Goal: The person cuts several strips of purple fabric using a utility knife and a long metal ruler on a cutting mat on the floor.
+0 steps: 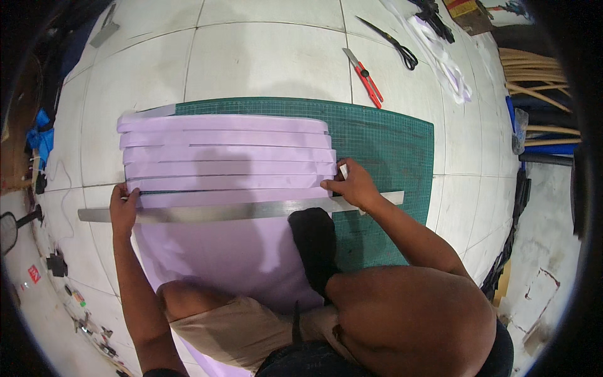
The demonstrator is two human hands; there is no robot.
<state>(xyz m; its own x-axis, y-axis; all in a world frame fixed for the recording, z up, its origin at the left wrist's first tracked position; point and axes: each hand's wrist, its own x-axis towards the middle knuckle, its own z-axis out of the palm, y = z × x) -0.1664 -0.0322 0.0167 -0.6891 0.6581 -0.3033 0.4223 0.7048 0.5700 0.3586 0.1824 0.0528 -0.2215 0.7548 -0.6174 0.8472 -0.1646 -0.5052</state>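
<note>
- Five or so lilac strips [229,154] are lying in rows on the green cutting mat [383,151], their ends stepping unevenly; this part is looking finished.
- One more lilac band [220,197] is lying just nearer the person, along the metal ruler [251,211]; a narrow gap is parting it from the rows, but whether it is hanging together with the sheet under the ruler, I cannot tell.
- The broad lilac sheet [213,245] is spreading from the ruler toward the person's legs, showing no cuts, so a good share is seemingly remaining whole.
- The left hand [124,202] is touching the left end of the band with thumb and fingertips; whether it is pinching, I cannot tell.
- The right hand [357,185] is closing around a pale slim object [343,171], mostly hidden, its thumb resting at the strips' right end.
- A black-socked foot [312,239] is resting against the ruler.
- A red cutter [375,93] and black scissors [391,41] are lying on the tiled floor [264,56], beyond the mat.
</note>
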